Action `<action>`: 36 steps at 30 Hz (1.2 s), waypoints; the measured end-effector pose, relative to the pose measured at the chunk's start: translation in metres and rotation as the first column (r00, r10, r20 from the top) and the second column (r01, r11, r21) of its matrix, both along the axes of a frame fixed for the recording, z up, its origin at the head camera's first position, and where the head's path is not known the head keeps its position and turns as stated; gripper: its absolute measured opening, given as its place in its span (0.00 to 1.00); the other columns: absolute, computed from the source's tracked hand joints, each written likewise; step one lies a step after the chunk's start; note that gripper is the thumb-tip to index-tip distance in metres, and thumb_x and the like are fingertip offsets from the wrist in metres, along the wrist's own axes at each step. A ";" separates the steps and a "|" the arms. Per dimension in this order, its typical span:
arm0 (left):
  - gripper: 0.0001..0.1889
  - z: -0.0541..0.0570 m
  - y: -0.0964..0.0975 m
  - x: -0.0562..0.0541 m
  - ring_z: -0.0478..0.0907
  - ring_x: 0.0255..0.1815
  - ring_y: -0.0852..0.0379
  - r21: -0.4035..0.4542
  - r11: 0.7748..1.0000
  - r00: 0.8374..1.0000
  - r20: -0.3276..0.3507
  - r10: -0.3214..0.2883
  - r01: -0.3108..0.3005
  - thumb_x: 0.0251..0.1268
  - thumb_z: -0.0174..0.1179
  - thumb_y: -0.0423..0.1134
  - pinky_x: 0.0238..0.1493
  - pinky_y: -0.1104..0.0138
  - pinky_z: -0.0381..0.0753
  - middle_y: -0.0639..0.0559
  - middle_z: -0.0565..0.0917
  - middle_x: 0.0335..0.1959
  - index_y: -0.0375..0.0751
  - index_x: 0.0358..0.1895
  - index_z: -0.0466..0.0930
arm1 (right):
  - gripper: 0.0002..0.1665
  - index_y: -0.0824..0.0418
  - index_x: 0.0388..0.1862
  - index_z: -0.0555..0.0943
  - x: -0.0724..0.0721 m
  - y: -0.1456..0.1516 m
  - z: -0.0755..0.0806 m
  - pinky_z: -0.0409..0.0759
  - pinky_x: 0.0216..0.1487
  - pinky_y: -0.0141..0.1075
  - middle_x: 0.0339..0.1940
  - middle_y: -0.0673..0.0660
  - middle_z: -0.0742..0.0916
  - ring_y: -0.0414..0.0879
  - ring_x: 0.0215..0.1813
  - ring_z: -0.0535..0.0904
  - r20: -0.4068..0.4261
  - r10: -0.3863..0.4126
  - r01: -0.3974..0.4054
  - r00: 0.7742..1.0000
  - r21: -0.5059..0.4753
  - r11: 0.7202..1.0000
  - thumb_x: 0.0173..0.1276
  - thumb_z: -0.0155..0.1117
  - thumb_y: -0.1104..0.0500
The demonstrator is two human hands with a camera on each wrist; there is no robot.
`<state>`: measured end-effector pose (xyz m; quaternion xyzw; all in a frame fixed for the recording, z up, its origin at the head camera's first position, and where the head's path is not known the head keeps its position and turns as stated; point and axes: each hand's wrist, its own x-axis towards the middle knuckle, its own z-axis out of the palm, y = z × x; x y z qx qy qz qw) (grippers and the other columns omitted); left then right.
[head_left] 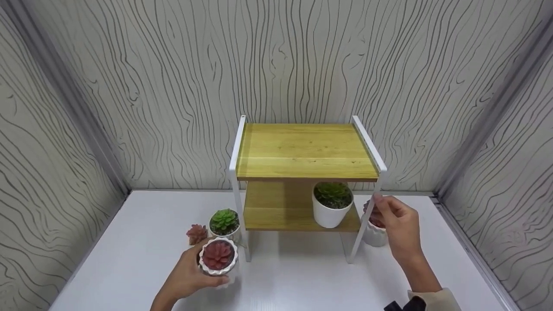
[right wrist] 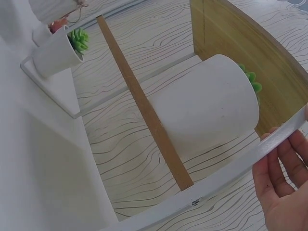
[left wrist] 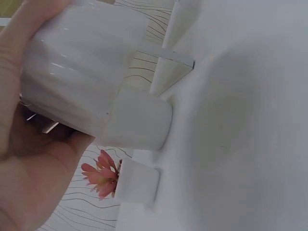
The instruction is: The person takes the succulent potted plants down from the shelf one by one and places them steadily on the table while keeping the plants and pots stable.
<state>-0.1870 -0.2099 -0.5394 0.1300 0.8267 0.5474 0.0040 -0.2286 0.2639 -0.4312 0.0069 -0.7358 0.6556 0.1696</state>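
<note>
My left hand point(head_left: 188, 272) grips a white ridged pot with a red succulent point(head_left: 217, 255), thumb and fingers spread round its side. In the left wrist view this ridged pot point(left wrist: 82, 62) is raised above the table. My right hand point(head_left: 402, 224) pinches the white right front leg point(head_left: 366, 218) of a two-tier wooden shelf point(head_left: 302, 151). Seen from the right wrist, the fingers point(right wrist: 276, 166) lie against that leg near the upper board. On the lower board, towards the right, stands a white pot with a green succulent point(head_left: 332, 211).
Left of the shelf stand a green succulent in a white pot point(head_left: 224, 222) and a small pink succulent point(head_left: 197, 233) in a white pot. Another ridged pot with a red succulent point(head_left: 375, 233) stands by the right leg, partly hidden. Patterned walls point(head_left: 173, 86) enclose the white table point(head_left: 125, 259).
</note>
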 end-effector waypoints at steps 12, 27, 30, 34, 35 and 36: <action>0.45 -0.019 0.001 0.001 0.81 0.61 0.62 -0.028 0.997 0.997 0.022 0.079 -0.078 0.43 0.87 0.45 0.63 0.69 0.80 0.49 0.86 0.61 0.44 0.69 0.76 | 0.21 0.74 0.46 0.84 0.001 0.000 -0.002 0.90 0.40 0.32 0.36 0.54 0.92 0.42 0.37 0.91 -0.005 0.013 -0.013 1.000 0.000 1.000 0.82 0.60 0.54; 0.50 -0.033 0.012 -0.010 0.81 0.65 0.48 -0.073 0.982 0.979 0.095 0.182 -0.175 0.39 0.88 0.49 0.67 0.55 0.80 0.46 0.86 0.62 0.41 0.71 0.74 | 0.22 0.73 0.48 0.85 0.001 0.001 -0.001 0.90 0.44 0.33 0.37 0.54 0.92 0.43 0.39 0.92 0.020 -0.009 0.009 1.000 -0.017 1.000 0.81 0.61 0.52; 0.51 -0.034 0.014 -0.011 0.82 0.65 0.47 -0.074 0.981 0.979 0.085 0.184 -0.178 0.39 0.88 0.48 0.67 0.54 0.80 0.45 0.86 0.62 0.40 0.71 0.74 | 0.23 0.74 0.48 0.84 0.000 0.000 -0.002 0.90 0.45 0.32 0.37 0.54 0.92 0.43 0.40 0.92 0.012 -0.003 0.003 1.000 -0.017 1.000 0.81 0.61 0.52; 0.50 -0.037 0.013 -0.012 0.82 0.64 0.49 -0.070 0.979 0.978 0.075 0.194 -0.189 0.40 0.88 0.48 0.64 0.58 0.81 0.45 0.86 0.62 0.39 0.71 0.75 | 0.23 0.75 0.48 0.84 0.000 0.000 -0.002 0.90 0.45 0.33 0.37 0.54 0.93 0.44 0.40 0.92 0.008 0.000 0.001 1.000 -0.013 1.000 0.82 0.61 0.53; 0.50 -0.038 0.013 -0.013 0.82 0.64 0.49 -0.074 0.978 0.977 0.072 0.200 -0.194 0.40 0.88 0.48 0.63 0.59 0.82 0.45 0.86 0.61 0.39 0.71 0.74 | 0.23 0.75 0.48 0.84 0.001 0.000 -0.002 0.90 0.45 0.33 0.36 0.54 0.93 0.44 0.40 0.92 0.009 0.000 0.000 1.000 -0.014 1.000 0.82 0.61 0.53; 0.50 -0.039 0.013 -0.013 0.82 0.63 0.50 -0.070 0.977 0.976 0.074 0.205 -0.200 0.40 0.88 0.48 0.63 0.60 0.82 0.46 0.86 0.61 0.39 0.71 0.74 | 0.23 0.75 0.48 0.84 0.001 0.000 -0.001 0.90 0.44 0.33 0.36 0.52 0.93 0.44 0.40 0.92 0.012 0.002 -0.001 1.000 -0.016 1.000 0.82 0.61 0.53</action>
